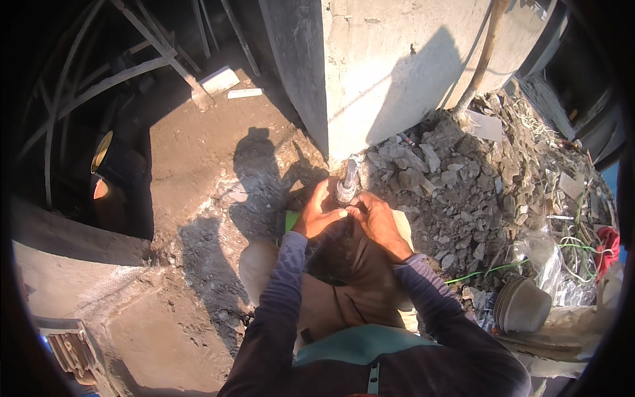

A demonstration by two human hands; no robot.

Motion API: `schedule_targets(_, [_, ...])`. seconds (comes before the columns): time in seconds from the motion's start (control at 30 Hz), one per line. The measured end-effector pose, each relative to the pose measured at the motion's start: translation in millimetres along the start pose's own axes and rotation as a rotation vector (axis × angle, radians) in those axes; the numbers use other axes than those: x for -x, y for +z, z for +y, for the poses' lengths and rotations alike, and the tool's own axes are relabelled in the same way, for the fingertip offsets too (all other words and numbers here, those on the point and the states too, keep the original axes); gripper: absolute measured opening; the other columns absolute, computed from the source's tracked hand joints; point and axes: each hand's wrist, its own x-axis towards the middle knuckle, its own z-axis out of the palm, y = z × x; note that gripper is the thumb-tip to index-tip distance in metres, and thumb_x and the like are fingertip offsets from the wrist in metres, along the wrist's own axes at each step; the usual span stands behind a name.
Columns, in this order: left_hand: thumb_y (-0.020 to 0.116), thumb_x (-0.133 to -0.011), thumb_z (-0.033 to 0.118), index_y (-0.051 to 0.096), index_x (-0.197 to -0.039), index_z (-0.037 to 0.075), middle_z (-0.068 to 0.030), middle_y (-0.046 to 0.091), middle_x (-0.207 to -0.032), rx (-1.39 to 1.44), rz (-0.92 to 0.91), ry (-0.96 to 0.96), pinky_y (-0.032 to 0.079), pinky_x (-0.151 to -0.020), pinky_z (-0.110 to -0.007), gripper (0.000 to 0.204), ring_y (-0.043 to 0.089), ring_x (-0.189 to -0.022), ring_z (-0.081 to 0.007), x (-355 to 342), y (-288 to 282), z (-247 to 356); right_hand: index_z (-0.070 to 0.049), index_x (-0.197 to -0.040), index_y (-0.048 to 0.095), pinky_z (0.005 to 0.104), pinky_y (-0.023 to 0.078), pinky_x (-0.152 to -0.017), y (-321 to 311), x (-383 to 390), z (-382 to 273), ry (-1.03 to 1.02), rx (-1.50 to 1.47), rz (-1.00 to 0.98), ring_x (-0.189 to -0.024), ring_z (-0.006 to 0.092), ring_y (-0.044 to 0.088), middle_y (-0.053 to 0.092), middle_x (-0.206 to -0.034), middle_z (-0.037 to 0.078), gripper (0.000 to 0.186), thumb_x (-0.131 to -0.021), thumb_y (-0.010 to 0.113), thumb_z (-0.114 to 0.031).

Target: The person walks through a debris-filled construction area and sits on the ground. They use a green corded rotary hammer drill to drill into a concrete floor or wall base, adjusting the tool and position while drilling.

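Observation:
At the foot of the concrete wall corner, my hands are close together in front of my bent legs. Between them stands a dusty grey cylindrical piece [346,192] with a thick round collar and a narrower stem, its far end near the wall base. What lies below the collar is hidden by my hands and shadow, so I cannot tell its kind. My left hand [316,215] curls round its left side, thumb pointing inward. My right hand [382,226] closes in from the right, its fingertips pinched near the collar. A bright green patch [291,220] shows beside my left hand.
The concrete wall [370,79] rises straight ahead. Broken rubble [456,185] is heaped to the right, with a leaning wooden pole [486,53], a green cable [486,272] and stacked bowl-shaped containers [522,304]. At left are a dark pit with buckets [116,159] and crossed poles [99,86].

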Motion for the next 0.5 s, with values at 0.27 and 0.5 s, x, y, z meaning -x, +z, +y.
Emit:
schedule_targets(0.27, [0.092, -0.082, 0.017, 0.043, -0.155, 0.0, -0.0218, 0.056, -0.152, -0.204, 0.101, -0.072, 0.033, -0.126, -0.045, 0.09, 0.048, -0.148, -0.0299, -2, -2, -39, -0.001, -0.106, 0.065, 0.0518, 0.052, -0.083, 17, -1, -1, -0.007, 0.095, 0.141, -0.096, 0.0481, 0.066, 0.067, -0.102, 0.023, 0.02, -0.098, 0.076, -0.015])
schedule_targets(0.5, [0.093, -0.079, 0.017, 0.045, -0.152, -0.004, -0.0238, 0.053, -0.155, -0.144, 0.099, -0.103, 0.033, -0.126, -0.044, 0.09, 0.045, -0.151, -0.0324, -6, -7, -52, 0.001, -0.106, 0.064, 0.0516, 0.052, -0.082, 19, -12, 8, -0.212, 0.136, 0.094, -0.094, 0.047, 0.065, 0.065, -0.1, 0.024, 0.019, -0.098, 0.075, -0.012])
